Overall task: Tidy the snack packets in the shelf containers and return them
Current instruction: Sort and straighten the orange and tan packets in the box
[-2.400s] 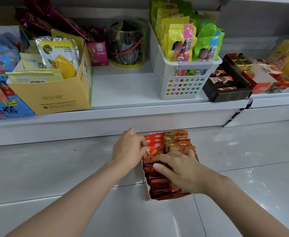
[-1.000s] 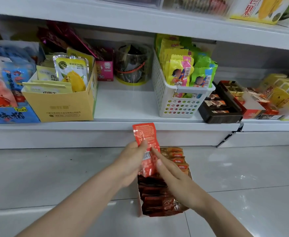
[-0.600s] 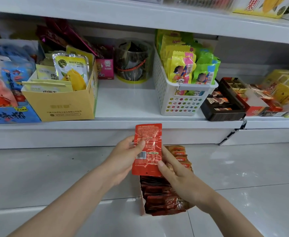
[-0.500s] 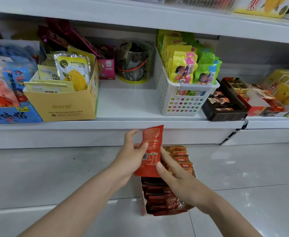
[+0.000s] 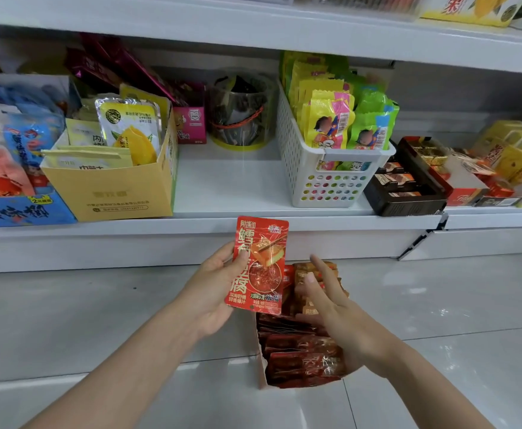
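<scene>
The shelf (image 5: 228,193) has a bare gap between the yellow carton (image 5: 111,193) and the white basket (image 5: 324,181). Below, on the floor, sits the packet box (image 5: 296,354). The left hand (image 5: 213,292) pinches one red packet (image 5: 258,264) upright by its edge; the right hand (image 5: 340,308) hovers open beside it. The packet looks light, limp and slick, best held at its sealed edges.

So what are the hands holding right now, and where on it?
The left hand grips the red snack packet by its left edge. The right hand holds nothing.
</scene>
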